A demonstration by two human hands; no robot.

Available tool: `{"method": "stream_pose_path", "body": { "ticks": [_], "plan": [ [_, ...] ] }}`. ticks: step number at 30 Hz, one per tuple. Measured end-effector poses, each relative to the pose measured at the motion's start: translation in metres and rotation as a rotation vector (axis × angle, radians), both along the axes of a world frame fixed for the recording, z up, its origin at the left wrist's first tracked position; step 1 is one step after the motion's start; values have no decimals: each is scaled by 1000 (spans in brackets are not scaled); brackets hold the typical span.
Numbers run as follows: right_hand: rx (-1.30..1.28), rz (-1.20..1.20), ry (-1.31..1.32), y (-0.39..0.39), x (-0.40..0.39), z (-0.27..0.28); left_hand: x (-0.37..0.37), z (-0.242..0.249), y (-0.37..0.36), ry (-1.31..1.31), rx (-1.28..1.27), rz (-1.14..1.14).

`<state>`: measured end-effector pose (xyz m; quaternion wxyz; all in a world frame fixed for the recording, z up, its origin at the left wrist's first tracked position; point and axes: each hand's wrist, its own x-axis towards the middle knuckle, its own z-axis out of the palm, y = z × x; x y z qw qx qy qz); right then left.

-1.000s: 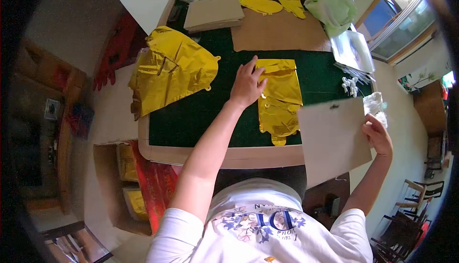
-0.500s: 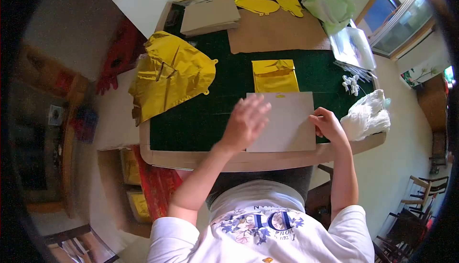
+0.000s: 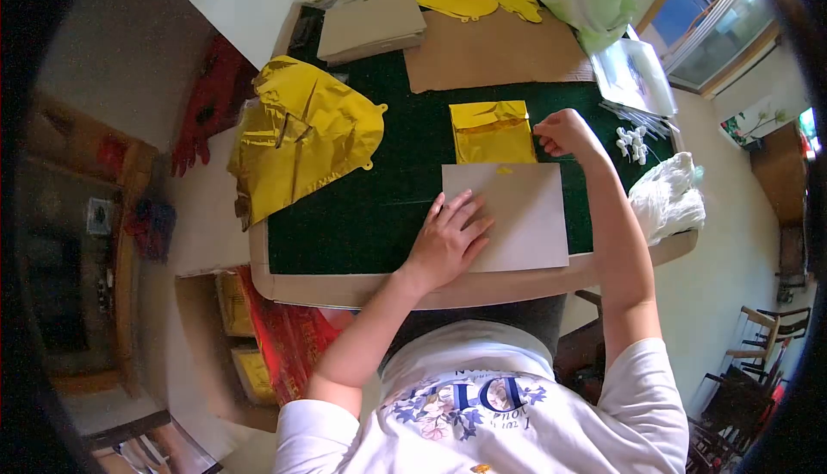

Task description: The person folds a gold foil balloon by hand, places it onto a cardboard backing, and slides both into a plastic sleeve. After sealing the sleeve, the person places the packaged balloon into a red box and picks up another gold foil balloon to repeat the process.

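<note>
A plain grey card (image 3: 525, 224) with a slot near its top edge lies at the table's front edge. My left hand (image 3: 452, 237) rests flat on its left part, fingers spread. Just beyond the card is a folded gold foil sheet (image 3: 491, 134), its lower edge meeting the card's top. My right hand (image 3: 564, 135) is closed in a pinch at the foil's right edge; the fingertips are partly hidden. To the left lies a larger crumpled gold foil piece (image 3: 314, 129) with small tabs, overhanging the table edge.
At the back are a stack of grey cards (image 3: 370, 30), a brown cardboard sheet (image 3: 491, 56), several gold foil pieces (image 3: 457, 0) and a green plastic bag (image 3: 590, 4). Along the right side lie clear plastic sleeves (image 3: 633, 77), small white pieces (image 3: 633, 144) and a white plastic bag (image 3: 668, 198).
My right hand has left the card's right edge and moved up to the gold foil's right edge. My left hand has come down flat onto the card.
</note>
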<state>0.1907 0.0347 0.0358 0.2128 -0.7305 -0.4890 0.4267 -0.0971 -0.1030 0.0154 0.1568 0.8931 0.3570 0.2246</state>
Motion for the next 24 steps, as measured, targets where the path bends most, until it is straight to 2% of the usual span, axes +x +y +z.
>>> {"method": "stream_pose_path", "body": {
  "ticks": [5, 8, 14, 17, 24],
  "plan": [
    [-110, 23, -46, -12, -11, 19, -1, 3, -1, 19, -6, -4],
    [-39, 37, 21, -14, -8, 9, 0, 1, -1, 13, 9, -1],
    [-68, 30, 44, -20, -17, 20, 0, -1, -1, 3, 13, 5],
    [-55, 120, 57, -13, -9, 11, 0, 0, -1, -2, 14, 11],
    [144, 4, 184, -1, -16, -5, -1, -1, 13, 17, 14, 53]
  ]
}}
